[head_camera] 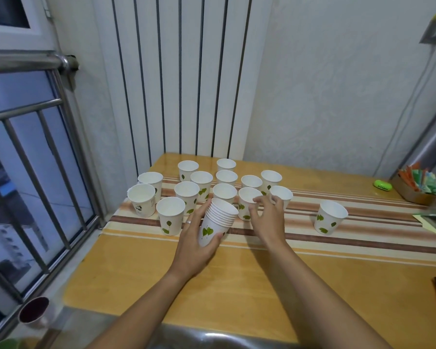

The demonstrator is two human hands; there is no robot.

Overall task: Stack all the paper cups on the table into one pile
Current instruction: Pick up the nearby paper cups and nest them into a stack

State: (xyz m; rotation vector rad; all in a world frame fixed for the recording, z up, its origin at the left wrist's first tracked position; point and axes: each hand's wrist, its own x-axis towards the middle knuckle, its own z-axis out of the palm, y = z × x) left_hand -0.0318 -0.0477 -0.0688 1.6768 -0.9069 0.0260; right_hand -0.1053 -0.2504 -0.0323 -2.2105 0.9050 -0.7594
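Table (237, 285): a wooden top with a striped runner (337, 238) across it; every cup stands on or just beyond that runner.
Loose cups (202, 182): over a dozen single paper cups with green leaf prints, upright and mouth up, crowded behind and to the left of the stack; they stand close, some touching.
Stack (218, 222): several nested cups, tilted with the mouth leaning away from the person, held above the runner in front of the cluster.
Left hand (196, 245): wrapped around the lowest cup of the stack, thumb on the near side, fingers on the far side; a ring shows on one finger.
Right hand (268, 217): fingers spread and curled over the rim of the nearest cup (248, 205), just right of the stack; whether they already pinch it I cannot tell.
Step, as I judge it: lift that cup straight up so the neighbours behind it stay upright, then drop it into the stack's mouth; levelling the stack first would help.
Lone cup (330, 217): well apart to the right of the stack, easy to forget.
Clutter: a box of packets (418, 190) and a green case (383, 185) far right of the stack, clear of the work.
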